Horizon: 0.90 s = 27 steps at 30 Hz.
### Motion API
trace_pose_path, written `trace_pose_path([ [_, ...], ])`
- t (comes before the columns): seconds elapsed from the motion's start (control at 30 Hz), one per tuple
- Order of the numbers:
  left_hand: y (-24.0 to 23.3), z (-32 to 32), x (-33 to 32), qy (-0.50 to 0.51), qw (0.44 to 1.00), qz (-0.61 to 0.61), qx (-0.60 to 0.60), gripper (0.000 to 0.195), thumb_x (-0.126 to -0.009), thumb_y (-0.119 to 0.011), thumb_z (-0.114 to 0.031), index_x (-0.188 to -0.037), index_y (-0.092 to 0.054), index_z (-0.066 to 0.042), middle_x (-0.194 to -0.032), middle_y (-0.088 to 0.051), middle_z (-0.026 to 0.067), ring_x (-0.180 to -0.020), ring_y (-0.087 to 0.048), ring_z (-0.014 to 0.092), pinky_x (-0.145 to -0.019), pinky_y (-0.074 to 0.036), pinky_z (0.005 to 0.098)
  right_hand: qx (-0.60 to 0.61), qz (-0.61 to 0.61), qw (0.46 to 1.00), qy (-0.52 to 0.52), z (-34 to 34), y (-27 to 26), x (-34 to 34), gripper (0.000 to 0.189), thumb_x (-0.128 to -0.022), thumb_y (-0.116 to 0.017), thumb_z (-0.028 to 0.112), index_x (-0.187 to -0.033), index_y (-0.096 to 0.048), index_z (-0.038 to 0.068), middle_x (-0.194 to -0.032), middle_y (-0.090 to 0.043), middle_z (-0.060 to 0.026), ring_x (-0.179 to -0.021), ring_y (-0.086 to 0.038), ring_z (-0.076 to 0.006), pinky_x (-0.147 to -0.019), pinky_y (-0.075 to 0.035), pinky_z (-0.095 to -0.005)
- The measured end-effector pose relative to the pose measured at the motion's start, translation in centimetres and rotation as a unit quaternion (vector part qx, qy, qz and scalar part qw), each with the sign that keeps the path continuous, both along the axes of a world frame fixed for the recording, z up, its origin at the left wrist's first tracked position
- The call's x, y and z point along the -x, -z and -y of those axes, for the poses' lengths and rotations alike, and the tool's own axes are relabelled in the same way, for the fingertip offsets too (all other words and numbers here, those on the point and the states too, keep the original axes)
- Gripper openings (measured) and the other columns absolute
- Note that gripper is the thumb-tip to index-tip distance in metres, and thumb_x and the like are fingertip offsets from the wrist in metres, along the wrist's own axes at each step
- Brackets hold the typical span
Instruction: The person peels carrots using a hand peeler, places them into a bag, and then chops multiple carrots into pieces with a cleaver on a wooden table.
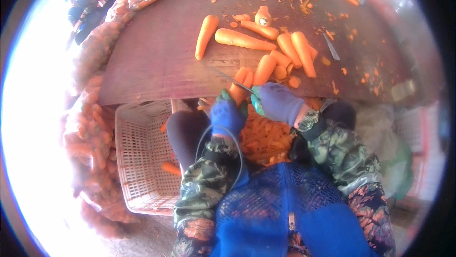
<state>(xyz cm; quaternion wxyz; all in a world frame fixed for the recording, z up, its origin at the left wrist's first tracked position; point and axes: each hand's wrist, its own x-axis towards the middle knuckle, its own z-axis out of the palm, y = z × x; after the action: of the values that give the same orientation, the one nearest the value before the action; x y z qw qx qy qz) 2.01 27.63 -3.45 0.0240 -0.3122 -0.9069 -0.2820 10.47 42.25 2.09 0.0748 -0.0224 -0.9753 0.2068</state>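
My left hand (227,116), in a blue and green work glove, grips a carrot (238,92) at the table's near edge. My right hand (278,103), gloved the same way, holds a thin-bladed knife (228,77). Its blade points up and left and crosses over the carrot. Just beyond my right hand, a peeled carrot (264,69) lies among cut pieces. Farther up are a long carrot (245,40) lying sideways and another carrot (206,36) set apart to the left. Orange peelings (265,137) fill the space between my knees.
The dark reddish table (160,50) spans the far side. A second blade (331,47) lies on it at the right, among carrot scraps (374,75). A white plastic basket (142,157) holding a few carrots stands at my left. Bagged carrots (94,132) are piled beyond it.
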Motion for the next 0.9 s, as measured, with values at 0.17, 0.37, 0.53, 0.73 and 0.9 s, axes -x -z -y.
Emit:
trace_pose_path([
  [0.17,-0.5,0.7,0.8,-0.013,0.994,0.107,0.0,0.049,-0.076,-0.074,-0.034,-0.106,-0.058,0.001,-0.092,-0.067,0.0254,-0.088,-0.065,0.042,-0.075,-0.053,0.0469,-0.02,-0.025,0.999,0.024,-0.2,1.7,-3.0,0.023,-0.094,-0.055,0.024,-0.088,-0.061,0.002,-0.068,-0.065,-0.0169,-0.062,-0.065,-0.0318,-0.055,-0.049,-0.0425],
  [0.37,0.2,3.0,1.8,-0.037,0.986,0.161,-0.011,0.056,-0.071,-0.08,-0.038,-0.113,-0.063,-0.005,-0.095,-0.068,0.0246,-0.094,-0.066,0.039,-0.08,-0.053,0.043,0.514,0.07,0.835,0.183,-2.9,2.4,-4.3,0.021,-0.1,-0.051,0.025,-0.097,-0.058,0.005,-0.069,-0.056,0.0,-0.057,-0.053,-0.0106,-0.052,-0.045,-0.0283],
  [0.53,0.7,3.5,2.1,-0.023,0.979,0.184,-0.087,0.054,-0.074,-0.081,-0.035,-0.113,-0.064,-0.001,-0.092,-0.07,0.017,-0.085,-0.069,0.029,-0.074,-0.054,0.0375,0.487,0.071,0.848,0.198,-3.2,1.3,-6.0,0.021,-0.1,-0.05,0.025,-0.095,-0.058,0.006,-0.068,-0.054,0.0002,-0.056,-0.049,-0.0097,-0.053,-0.044,-0.0264],
  [0.73,-0.5,2.7,2.3,-0.074,0.789,0.531,-0.301,0.042,-0.081,-0.075,-0.025,-0.112,-0.064,0.001,-0.086,-0.065,0.0073,-0.068,-0.063,0.018,-0.058,-0.051,0.0301,0.367,-0.049,0.922,0.113,-1.1,0.3,-6.9,0.016,-0.096,-0.055,0.013,-0.091,-0.059,-0.002,-0.062,-0.05,-0.0054,-0.061,-0.044,-0.0067,-0.053,-0.04,-0.0318],
  [0.9,0.3,3.1,3.1,-0.045,0.668,0.627,-0.399,0.047,-0.081,-0.073,-0.024,-0.118,-0.06,0.001,-0.093,-0.063,0.0106,-0.073,-0.062,0.021,-0.06,-0.052,0.0329,0.456,-0.038,0.875,0.16,-0.7,-0.1,-7.0,0.015,-0.097,-0.053,0.013,-0.094,-0.06,0.0,-0.061,-0.048,0.0,-0.058,-0.042,-0.0054,-0.05,-0.037,-0.0289],
])
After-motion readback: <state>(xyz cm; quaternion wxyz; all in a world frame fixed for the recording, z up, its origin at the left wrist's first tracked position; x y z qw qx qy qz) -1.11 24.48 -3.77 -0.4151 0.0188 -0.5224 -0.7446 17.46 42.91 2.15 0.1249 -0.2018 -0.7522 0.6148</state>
